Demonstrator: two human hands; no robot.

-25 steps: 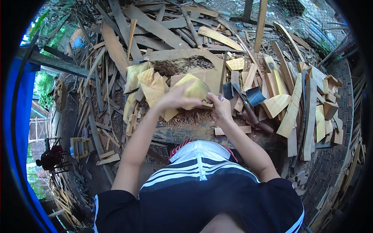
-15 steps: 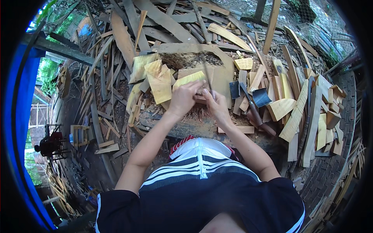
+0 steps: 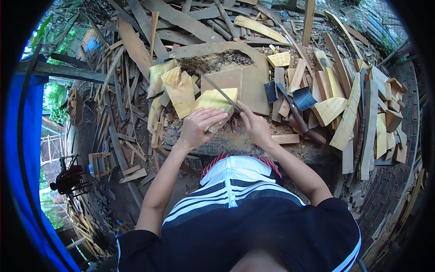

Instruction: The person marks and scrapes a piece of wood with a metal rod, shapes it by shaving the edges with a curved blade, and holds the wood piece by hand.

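My left hand [image 3: 202, 123] is closed on a pale yellow wood block [image 3: 216, 97], with its fingers over the near left part. My right hand [image 3: 253, 127] grips a long, thin metal blade [image 3: 215, 85] by its near end; the handle is mostly hidden in the fingers. The blade slants up to the left across the far part of the block. Behind it lies a flat brown board [image 3: 253, 90] on a rough timber bench [image 3: 204, 147]. Split yellow wood pieces [image 3: 176, 93] lie just left of the block.
To the right are dark curved metal tools [image 3: 303, 98], a wooden handle [image 3: 300, 121] and a heap of cut pieces [image 3: 381, 104]. Old planks [image 3: 186, 22] are piled beyond the bench. A blue tarp [image 3: 23, 149] hangs at the left, near a dark red chair [image 3: 70, 174].
My left hand has settled from open fingers onto the block's near left part. The blade in my right hand has swung from upright to a slant across the block.
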